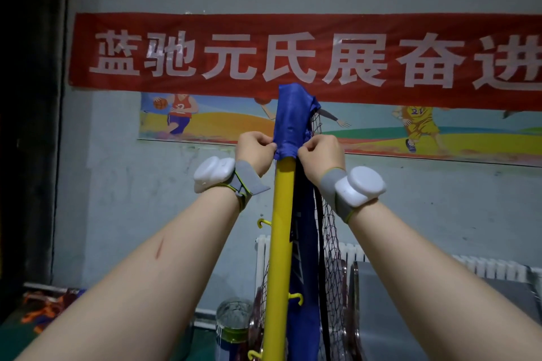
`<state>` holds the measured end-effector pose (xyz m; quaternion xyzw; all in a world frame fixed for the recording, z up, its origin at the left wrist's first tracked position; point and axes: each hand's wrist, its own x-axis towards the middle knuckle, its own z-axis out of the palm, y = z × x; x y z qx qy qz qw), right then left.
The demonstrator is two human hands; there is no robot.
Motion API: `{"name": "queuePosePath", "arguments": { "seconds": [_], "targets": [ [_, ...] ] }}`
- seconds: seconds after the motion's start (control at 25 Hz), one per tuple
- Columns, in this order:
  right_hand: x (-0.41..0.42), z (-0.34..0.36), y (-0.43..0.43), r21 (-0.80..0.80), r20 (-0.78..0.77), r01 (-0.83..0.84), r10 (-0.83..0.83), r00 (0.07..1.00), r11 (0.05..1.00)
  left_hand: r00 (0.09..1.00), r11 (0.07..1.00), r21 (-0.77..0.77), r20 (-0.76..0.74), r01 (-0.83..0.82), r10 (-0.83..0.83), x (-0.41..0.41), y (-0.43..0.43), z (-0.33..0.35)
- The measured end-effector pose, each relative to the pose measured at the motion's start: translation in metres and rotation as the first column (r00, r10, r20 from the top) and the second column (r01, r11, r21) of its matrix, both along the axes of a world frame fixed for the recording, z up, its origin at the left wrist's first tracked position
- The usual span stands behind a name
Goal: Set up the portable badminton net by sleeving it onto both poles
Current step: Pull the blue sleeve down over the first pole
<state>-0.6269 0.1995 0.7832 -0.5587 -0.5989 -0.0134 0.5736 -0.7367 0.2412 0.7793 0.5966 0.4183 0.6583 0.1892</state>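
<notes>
Net sleeve (289, 123), blue, caps the top of the yellow pole (280, 243) at frame centre; dark mesh (330, 231) hangs just right of the pole. Left hand (254, 152) pinches the sleeve's lower hem on the left; right hand (321, 155) pinches it on the right; both wrists wear white sensors.

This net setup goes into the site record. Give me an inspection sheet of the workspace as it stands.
Surface: green floor shows at lower left, mostly hidden by the arms.
Job's things: blue sleeve caps the top of the yellow pole; the pole is bare below the hem; net mesh hangs bunched to its right.
Clutter: orange straps at lower left; clear container low beside the pole.
Grippers: left hand and right hand each pinch the sleeve's hem; white wrist devices on both.
Cables: nothing seen.
Surroundings: red banner, basketball mural, white radiator, grey wall.
</notes>
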Motion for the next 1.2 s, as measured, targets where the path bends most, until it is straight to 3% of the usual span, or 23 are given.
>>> {"name": "queuePosePath", "arguments": {
  "seconds": [0.16,0.36,0.56,0.64,0.72,0.8,0.92,1.04,1.2],
  "targets": [
    [0.003,-0.017,0.002,-0.061,-0.009,-0.002,0.001,1.0,0.998,0.987,0.998,-0.027,-0.153,-0.058,0.053,-0.001,-0.002,-0.018],
    [0.005,-0.039,0.002,-0.114,-0.031,-0.019,0.015,0.999,0.993,0.94,0.981,-0.17,-0.339,-0.097,0.035,-0.009,0.002,-0.031],
    [0.008,-0.063,0.0,-0.275,0.067,-0.021,0.041,0.997,0.961,0.755,0.909,-0.371,-0.647,-0.192,-0.105,-0.014,-0.008,-0.047],
    [0.009,-0.058,0.0,-0.276,0.084,-0.027,0.052,0.995,0.961,0.789,0.913,-0.394,-0.592,-0.103,-0.166,-0.017,-0.011,-0.038],
    [0.009,-0.045,-0.001,-0.205,0.028,-0.033,0.04,0.999,0.978,0.934,0.928,-0.352,-0.275,0.121,-0.226,-0.014,-0.009,-0.026],
    [0.007,-0.032,-0.003,-0.1,-0.025,-0.032,0.03,0.999,0.994,0.975,0.963,-0.196,-0.09,0.184,-0.205,-0.008,-0.009,-0.016],
    [0.0,-0.018,0.002,-0.013,0.005,-0.016,0.016,1.0,1.0,0.978,0.998,0.036,-0.2,0.06,-0.052,-0.003,0.002,-0.012],
    [0.001,-0.017,0.009,0.015,0.058,0.008,-0.009,0.998,1.0,0.96,0.994,0.099,-0.272,-0.042,0.068,-0.004,0.006,-0.017],
    [0.005,-0.028,0.011,0.009,0.071,0.004,-0.005,0.997,1.0,0.908,0.991,0.122,-0.407,-0.059,0.104,-0.005,0.005,-0.028]
  ]
}}
